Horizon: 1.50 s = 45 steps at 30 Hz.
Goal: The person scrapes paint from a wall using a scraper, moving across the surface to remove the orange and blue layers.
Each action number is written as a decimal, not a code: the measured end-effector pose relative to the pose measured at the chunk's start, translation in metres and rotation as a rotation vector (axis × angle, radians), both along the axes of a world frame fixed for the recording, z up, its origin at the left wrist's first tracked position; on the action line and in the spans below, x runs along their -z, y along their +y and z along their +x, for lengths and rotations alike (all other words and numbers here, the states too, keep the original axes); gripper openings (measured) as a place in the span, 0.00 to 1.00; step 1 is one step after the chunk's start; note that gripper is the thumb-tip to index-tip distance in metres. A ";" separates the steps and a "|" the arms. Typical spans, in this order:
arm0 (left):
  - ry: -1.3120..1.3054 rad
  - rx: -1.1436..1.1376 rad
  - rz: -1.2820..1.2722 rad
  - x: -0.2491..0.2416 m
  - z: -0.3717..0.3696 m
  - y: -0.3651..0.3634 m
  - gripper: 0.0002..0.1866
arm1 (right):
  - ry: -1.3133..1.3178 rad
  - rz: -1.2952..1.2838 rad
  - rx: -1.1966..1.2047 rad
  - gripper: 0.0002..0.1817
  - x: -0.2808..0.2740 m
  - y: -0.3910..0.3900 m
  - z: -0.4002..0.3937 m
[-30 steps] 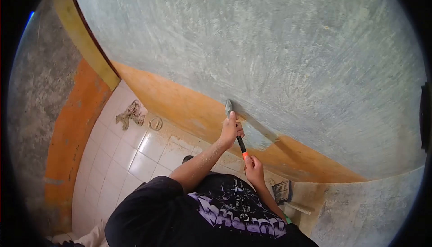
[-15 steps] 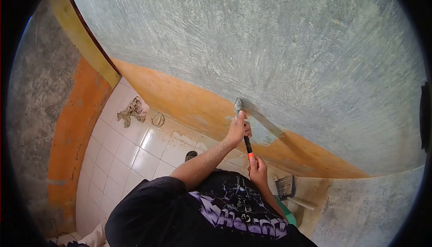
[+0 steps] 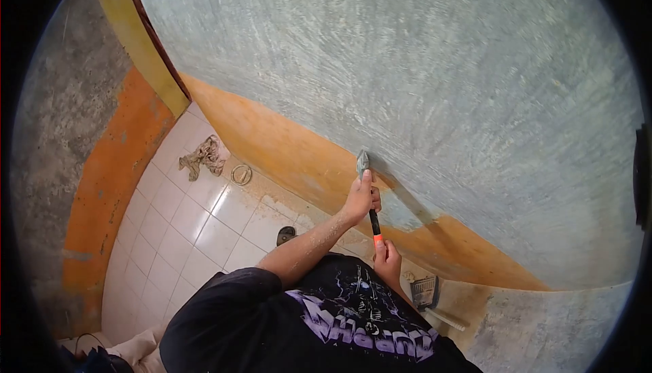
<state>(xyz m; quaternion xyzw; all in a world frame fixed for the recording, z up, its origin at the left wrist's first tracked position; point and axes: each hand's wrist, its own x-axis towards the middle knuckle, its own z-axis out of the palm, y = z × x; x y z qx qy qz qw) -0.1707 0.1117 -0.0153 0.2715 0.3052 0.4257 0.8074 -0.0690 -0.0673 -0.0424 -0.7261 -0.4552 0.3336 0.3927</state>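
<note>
Long-handled scraper [image 3: 374, 221], rigid type: black shaft, orange band [image 3: 377, 239] low down, grey head [image 3: 363, 162] at the far end. Location: held slantwise between the body and the grey-painted wall [image 3: 421, 67], head at or just beside the border with the orange strip [image 3: 272, 128]; whether it presses the surface cannot be told.

Grip, left hand [image 3: 358, 202]: closed round the upper shaft, thumb laid toward the head.

Grip, right hand [image 3: 388, 259]: closed on the lower end, by the orange band.

Handling, by judgement: fairly light, stiff, not fragile; pale specks on the left forearm [image 3: 309, 249] suggest dust, which could make the shaft a little slippery. Best hold: one hand close behind the head for direction, the other low for steadiness, fingertips clear of the edge.

Also present, tiled floor [image 3: 166, 213]: crumpled rag [image 3: 205, 158], ring-shaped item [image 3: 241, 175] just beside it, dark sandal [image 3: 286, 235], dark slotted article [image 3: 425, 291], material uncertain
</note>
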 end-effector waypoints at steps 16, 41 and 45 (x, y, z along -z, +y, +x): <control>-0.001 0.070 0.006 -0.005 -0.031 0.015 0.23 | 0.036 0.017 0.080 0.17 -0.006 0.011 -0.043; 0.031 -0.095 -0.005 0.002 -0.078 0.056 0.22 | -0.052 0.103 -0.042 0.18 -0.010 0.070 -0.078; -0.051 -0.266 -0.101 0.018 -0.123 0.098 0.22 | 0.061 -0.067 -0.110 0.19 -0.054 0.120 -0.107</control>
